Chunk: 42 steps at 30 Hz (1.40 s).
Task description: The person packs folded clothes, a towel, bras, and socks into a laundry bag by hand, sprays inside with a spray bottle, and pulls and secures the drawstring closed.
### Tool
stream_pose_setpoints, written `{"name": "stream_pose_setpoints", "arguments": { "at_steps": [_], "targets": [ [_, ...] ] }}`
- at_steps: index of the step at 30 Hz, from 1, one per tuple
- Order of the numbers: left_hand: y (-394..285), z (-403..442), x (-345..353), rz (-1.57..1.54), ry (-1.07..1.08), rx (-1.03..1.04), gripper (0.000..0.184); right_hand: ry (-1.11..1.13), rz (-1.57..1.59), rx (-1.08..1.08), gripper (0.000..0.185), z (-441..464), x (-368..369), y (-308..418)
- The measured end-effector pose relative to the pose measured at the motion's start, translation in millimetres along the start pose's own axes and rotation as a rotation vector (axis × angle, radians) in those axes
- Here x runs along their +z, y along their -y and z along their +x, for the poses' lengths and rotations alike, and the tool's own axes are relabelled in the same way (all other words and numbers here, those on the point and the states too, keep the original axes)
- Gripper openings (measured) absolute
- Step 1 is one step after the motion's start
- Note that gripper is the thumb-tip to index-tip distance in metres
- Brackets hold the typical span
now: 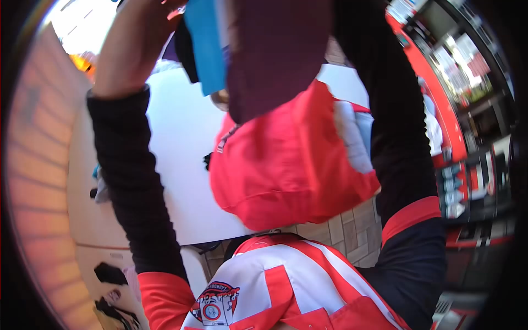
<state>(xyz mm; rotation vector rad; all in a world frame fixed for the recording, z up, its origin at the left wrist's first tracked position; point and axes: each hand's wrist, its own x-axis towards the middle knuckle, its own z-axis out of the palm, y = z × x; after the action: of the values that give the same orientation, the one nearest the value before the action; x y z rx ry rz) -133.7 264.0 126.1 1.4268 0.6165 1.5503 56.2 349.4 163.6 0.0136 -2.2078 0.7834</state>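
Observation:
A dark purple and blue garment (269, 60) hangs from the top edge between my raised arms, blurred by motion; its exact kind is unclear. My left hand (168, 12) is at the top edge beside the blue part, closed on the cloth, its fingers mostly cut off. My right hand is beyond the top edge; only its black sleeve (379, 110) shows. Below the hanging cloth, a bulging red fabric bag (275, 170) with a zipper sits at the table's near edge. Light grey-blue folded cloth (355, 137) shows at the bag's right side.
A white table (181, 132) spreads under my arms. Small dark and grey items (102, 190) lie at its left. Several clothes (113, 275) lie at lower left. Black shelving with bottles (454, 192) and a red counter edge (440, 99) stand at right.

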Motion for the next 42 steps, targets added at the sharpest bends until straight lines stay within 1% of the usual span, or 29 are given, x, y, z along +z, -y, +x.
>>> {"name": "stream_pose_setpoints", "arguments": {
  "at_steps": [2,3,5,6,7,8,9,10,12,13,15,17,19,21,22,24,25,27,29,31,32,33,35,36,37,39,40,41,42],
  "targets": [
    [-11,1,39,0.147,0.232,-0.01,0.04,-0.011,-0.134,-0.02,0.024,-42,-46,59],
    [-8,7,51,0.246,0.337,-0.004,0.038,-0.105,-0.148,0.165,0.022,-67,-68,88],
    [13,26,70,0.457,0.536,0.035,0.04,-0.392,-0.127,0.388,0.016,-103,-72,125],
    [38,39,84,0.49,0.592,0.121,0.038,-0.542,-0.094,0.488,0.015,-121,-74,145],
    [59,45,109,0.427,0.604,0.135,0.033,-0.548,-0.211,0.489,0.019,-161,-88,148],
    [83,57,136,0.611,0.617,0.034,0.032,-0.549,-0.324,0.49,0.026,-204,-101,147],
    [105,68,157,0.774,0.721,-0.034,0.032,-0.602,-0.165,0.602,0.028,-228,-101,150],
    [151,82,171,1.006,0.797,0.168,0.031,-0.673,0.174,0.766,0.029,-244,-92,152],
    [197,71,197,1.094,0.881,0.211,0.035,-0.739,0.656,1.005,0.033,-274,-70,143],
    [216,65,204,1.168,0.928,0.194,0.034,-0.86,0.673,1.141,0.029,-294,-56,122],
    [248,50,213,1.31,1.023,0.154,0.033,-0.826,0.648,1.226,0.029,-332,-23,101],
    [268,37,213,1.41,1.082,0.106,0.032,-0.804,0.591,1.206,0.032,-358,2,87],
    [281,32,206,1.47,1.088,0.058,0.03,-0.83,0.599,1.194,0.034,-363,-3,79],
    [297,35,196,1.476,1.041,0.022,0.029,-0.866,0.626,1.197,0.037,-366,-2,76],
    [310,40,187,1.456,0.998,0.0,0.028,-0.818,0.675,1.241,0.04,-365,-5,74],
    [356,55,153,1.353,0.817,-0.083,0.027,-0.76,0.722,1.277,0.043,-364,-9,70],
    [348,58,153,1.359,0.81,-0.083,0.027,-0.714,0.608,1.282,0.05,-366,-11,67],
    [324,60,158,1.248,0.401,-0.121,0.02,-0.655,0.495,1.279,0.056,-356,-24,72],
    [318,59,163,1.198,0.357,-0.085,0.016,-0.032,-0.404,1.415,0.078,-324,-50,100],
    [320,57,174,1.095,0.143,-0.048,0.014,-0.215,-0.95,1.287,0.091,-323,-54,102],
    [321,58,179,0.997,0.008,-0.054,0.016,-0.286,-1.063,0.977,0.088,-324,-59,91],
    [322,58,179,0.998,0.002,-0.056,0.016,-0.281,-1.06,0.973,0.088,-323,-59,74],
    [312,60,181,0.962,0.075,-0.164,0.02,-0.437,-0.93,0.727,0.076,-319,-46,31],
    [276,52,189,1.197,0.228,-0.34,0.024,-0.418,-0.932,0.809,0.069,-328,-28,12],
    [271,49,185,1.201,0.222,-0.337,0.024,-0.399,-0.935,0.886,0.063,-337,-7,-1],
    [267,49,173,1.615,0.647,-0.392,0.026,-0.395,-0.983,0.852,0.057,-341,8,-2],
    [272,49,171,1.638,0.548,-0.385,0.022,-0.438,-0.957,0.807,0.056,-341,7,3],
    [278,52,169,1.636,0.545,-0.396,0.022,-0.482,-0.926,0.767,0.056,-342,8,8],
    [283,58,169,1.597,0.357,-0.273,0.02,-0.434,-1.002,0.746,0.054,-341,10,12]
  ]
}}
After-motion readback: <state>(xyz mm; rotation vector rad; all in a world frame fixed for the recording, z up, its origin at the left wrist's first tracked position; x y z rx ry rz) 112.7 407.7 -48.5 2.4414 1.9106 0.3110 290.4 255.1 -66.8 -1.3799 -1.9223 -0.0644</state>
